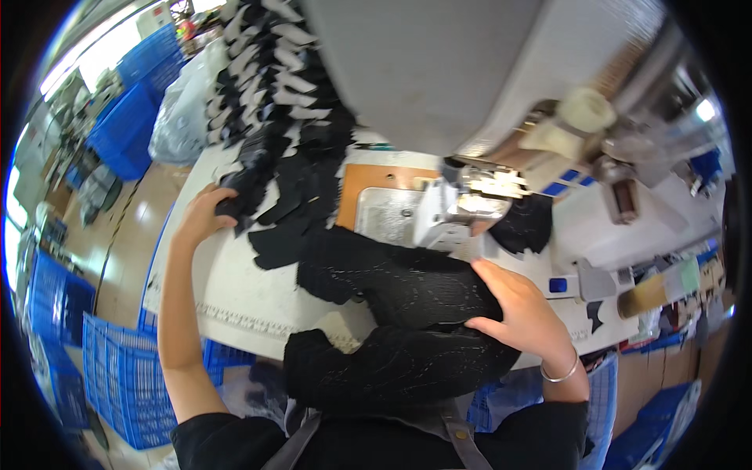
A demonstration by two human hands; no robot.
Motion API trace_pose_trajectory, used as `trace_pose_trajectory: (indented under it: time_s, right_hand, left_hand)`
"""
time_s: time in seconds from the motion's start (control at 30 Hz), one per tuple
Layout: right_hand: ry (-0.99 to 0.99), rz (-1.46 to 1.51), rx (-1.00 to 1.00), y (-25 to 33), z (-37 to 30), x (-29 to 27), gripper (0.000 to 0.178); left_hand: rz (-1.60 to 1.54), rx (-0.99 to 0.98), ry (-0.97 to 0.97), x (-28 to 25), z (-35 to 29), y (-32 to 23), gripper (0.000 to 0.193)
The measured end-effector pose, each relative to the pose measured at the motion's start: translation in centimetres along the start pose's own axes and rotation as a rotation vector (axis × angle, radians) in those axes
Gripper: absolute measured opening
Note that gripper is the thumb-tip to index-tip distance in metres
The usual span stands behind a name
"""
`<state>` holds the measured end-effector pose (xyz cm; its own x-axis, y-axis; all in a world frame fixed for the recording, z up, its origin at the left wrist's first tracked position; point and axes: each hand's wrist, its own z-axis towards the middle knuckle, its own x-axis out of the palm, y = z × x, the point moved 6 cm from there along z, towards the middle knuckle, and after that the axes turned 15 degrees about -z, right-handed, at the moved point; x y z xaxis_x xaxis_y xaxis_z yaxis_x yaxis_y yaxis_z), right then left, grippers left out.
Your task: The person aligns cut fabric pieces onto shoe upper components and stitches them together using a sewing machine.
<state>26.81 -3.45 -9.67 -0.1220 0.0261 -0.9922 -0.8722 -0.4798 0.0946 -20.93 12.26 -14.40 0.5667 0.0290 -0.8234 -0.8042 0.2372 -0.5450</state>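
Observation:
My left hand [207, 213] reaches to the left side of the white table. Its fingers and thumb close on the edge of a dark cut fabric piece [247, 188] in a long overlapping row. My right hand [517, 309] lies on the right end of a black stitched fabric piece [427, 286], thumb and fingers spread apart. This piece shows pale dashed stitch lines and bends around in front of me, its near part [392, 368] hanging over the table edge. Just beyond it stands the sewing machine head [446, 211], above a metal plate [384, 215]. Several flat black pieces [282, 244] lie between my hands.
The white table [227, 278] has a ruler strip [243, 319] along its near edge. The large grey machine arm [423, 63] overhangs the middle. Blue crates [121, 376] stand on the floor at left. A round black piece [525, 225] lies right of the machine head.

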Motion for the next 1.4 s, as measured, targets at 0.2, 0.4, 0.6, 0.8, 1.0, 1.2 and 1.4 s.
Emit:
trace_pose_trajectory:
  time_s: [0.2,0.4,0.6,0.8,1.0,1.2,1.4]
  right_hand:
    - [-0.068,-0.047,0.026,1.3,0.1,-1.1,0.088]
    - [-0.090,0.017,0.110,0.2,-0.1,-1.2,0.089]
    - [-0.172,-0.087,0.132,0.7,0.1,-2.6,0.064]
    - [-0.199,0.344,0.012,0.5,2.4,-6.5,0.024]
    - [-0.331,0.470,-0.147,4.3,3.6,-7.5,0.015]
    - [-0.343,0.500,-0.130,3.3,4.0,-6.8,0.011]
    - [-0.313,0.526,-0.092,2.2,4.4,-6.8,0.015]
  left_hand:
    - [0.055,0.002,-0.095,-0.9,-4.5,1.7,0.056]
    - [0.209,0.205,-0.277,-1.5,-8.3,1.1,0.051]
    - [-0.371,-0.071,-0.257,-4.9,-9.0,-2.9,0.045]
    - [-0.916,0.106,0.124,-2.1,-7.0,-16.0,0.022]
    - [-0.532,0.784,0.061,1.8,-5.9,-30.4,0.016]
    - [-0.642,0.801,0.036,4.7,-4.6,-31.1,0.023]
    - [-0.397,0.787,-0.137,4.1,-5.0,-31.5,0.025]
